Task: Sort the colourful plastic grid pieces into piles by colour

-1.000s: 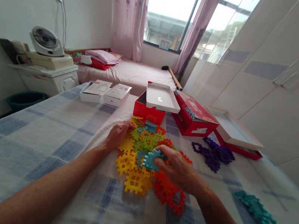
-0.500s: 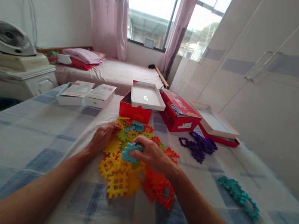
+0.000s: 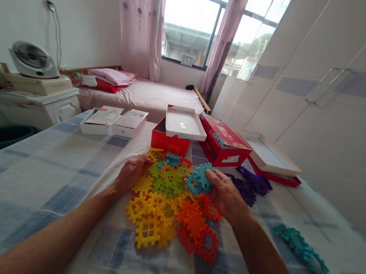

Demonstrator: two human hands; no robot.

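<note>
My right hand [image 3: 227, 195] is closed, thumb and fingers pinching light blue interlocking plastic tiles [image 3: 203, 175] with notched edges, held just above the pile's right side. My left hand [image 3: 130, 171] lies along the pile's left edge, its fingertips by the yellow tiles [image 3: 142, 184]; no piece shows in its loosely stretched fingers. Between the hands spread green tiles [image 3: 170, 185], with a light blue tile [image 3: 173, 159] at the back. Nearer me are yellow lattice tiles [image 3: 148, 232], and orange-red tiles [image 3: 195, 222] lie right of them.
Behind the pile stand a red box [image 3: 170, 143] with a white lid [image 3: 185, 126] and another red box [image 3: 223, 145]. White boxes [image 3: 129, 124] sit back left. Purple tiles [image 3: 251, 187] and a teal strip of tiles [image 3: 302, 251] lie to the right on the checked cloth [image 3: 66, 192].
My right hand has moved right and slightly back with the light blue tiles, uncovering green tiles in the middle. My left hand stays at the pile's left edge. The view has shifted slightly.
</note>
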